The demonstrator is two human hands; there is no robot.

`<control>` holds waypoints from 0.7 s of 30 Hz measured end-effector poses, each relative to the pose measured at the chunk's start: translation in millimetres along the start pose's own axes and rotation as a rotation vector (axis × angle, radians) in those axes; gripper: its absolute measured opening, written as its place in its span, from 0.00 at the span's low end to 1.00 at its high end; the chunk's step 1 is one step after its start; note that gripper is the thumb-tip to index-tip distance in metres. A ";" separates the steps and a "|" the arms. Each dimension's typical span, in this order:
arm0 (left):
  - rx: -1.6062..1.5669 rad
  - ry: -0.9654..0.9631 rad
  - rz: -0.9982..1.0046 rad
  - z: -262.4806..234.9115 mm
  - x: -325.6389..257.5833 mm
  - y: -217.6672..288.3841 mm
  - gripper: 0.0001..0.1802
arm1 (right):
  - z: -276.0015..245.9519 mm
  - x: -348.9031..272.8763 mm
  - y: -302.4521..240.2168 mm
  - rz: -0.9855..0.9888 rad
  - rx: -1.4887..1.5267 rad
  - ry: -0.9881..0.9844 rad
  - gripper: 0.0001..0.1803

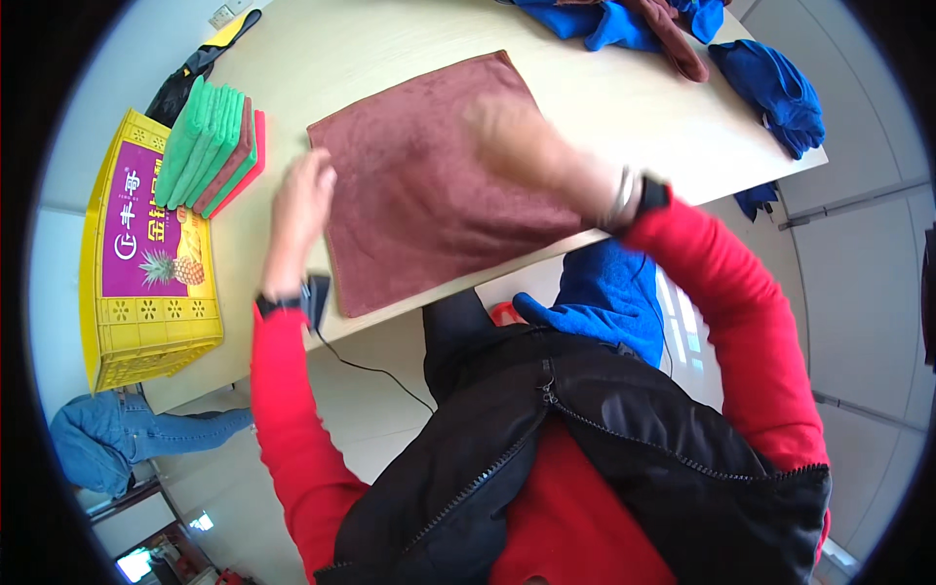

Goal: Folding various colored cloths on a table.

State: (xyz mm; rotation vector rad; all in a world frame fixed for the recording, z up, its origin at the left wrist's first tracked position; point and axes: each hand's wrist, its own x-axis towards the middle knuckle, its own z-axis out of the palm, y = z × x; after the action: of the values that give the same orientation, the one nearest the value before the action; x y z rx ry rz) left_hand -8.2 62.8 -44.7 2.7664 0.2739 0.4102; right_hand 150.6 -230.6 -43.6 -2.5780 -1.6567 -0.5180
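Note:
A brown towel (419,185) lies spread on the table in front of me, slightly creased, with its near edge along the table's front edge. My left hand (304,200) is at the towel's left edge, fingers slightly bent and apart, with nothing seen in them. Over the towel's right part is my right hand (517,141), smeared by motion, so its fingers cannot be made out. Whether it touches the cloth is unclear.
Folded green, brown and red towels (210,146) stand at the left beside a yellow crate (156,336). Blue and brown cloths (624,24) lie at the far right, near a blue bundle (770,97) at the table's (673,146) right end. Blue cloth (604,297) hangs by my lap.

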 end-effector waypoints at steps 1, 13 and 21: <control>0.068 -0.008 0.046 -7.2 -30.6 34.5 0.18 | -23.3 -15.8 -34.6 -0.009 0.168 0.009 0.19; 0.282 0.008 -0.062 51.9 -148.8 93.5 0.33 | 3.4 -83.8 -128.8 0.191 0.394 -0.041 0.41; 0.265 -0.021 -0.079 42.8 -151.9 92.9 0.34 | -5.3 -140.0 -27.5 0.434 0.213 -0.068 0.40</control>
State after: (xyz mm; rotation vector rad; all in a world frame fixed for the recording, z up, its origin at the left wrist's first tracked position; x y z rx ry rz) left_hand -124.8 -71.5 -88.7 3.0027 0.4610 0.3468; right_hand 72.0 -342.9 -83.9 -2.6951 -1.0423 -0.2166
